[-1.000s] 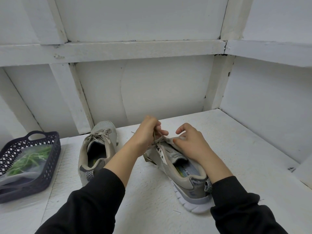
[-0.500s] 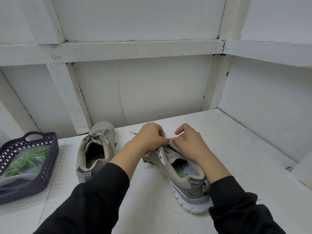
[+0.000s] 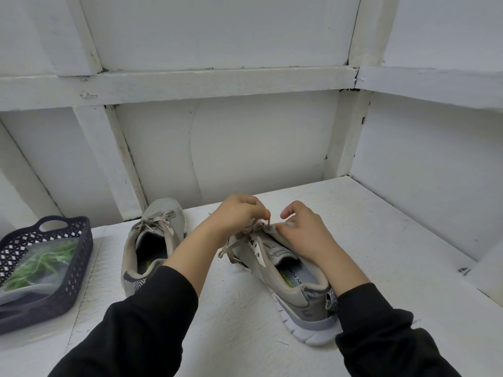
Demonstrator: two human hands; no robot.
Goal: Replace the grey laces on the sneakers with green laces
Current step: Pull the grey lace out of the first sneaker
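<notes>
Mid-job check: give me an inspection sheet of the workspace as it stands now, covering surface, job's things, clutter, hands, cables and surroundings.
Surface: white table, rough painted top.
Job's things: near sneaker with its grey lace loosened, ends hanging over the side; far sneaker laced and tied; green laces in a clear bag inside the dark basket at the left edge.
Clutter: nothing seen.
Hands: left hand pinches the grey lace above the near sneaker; right hand grips that sneaker's tongue edge.
Cables: nothing seen.
Surroundings: white panelled walls at the back and right.
</notes>
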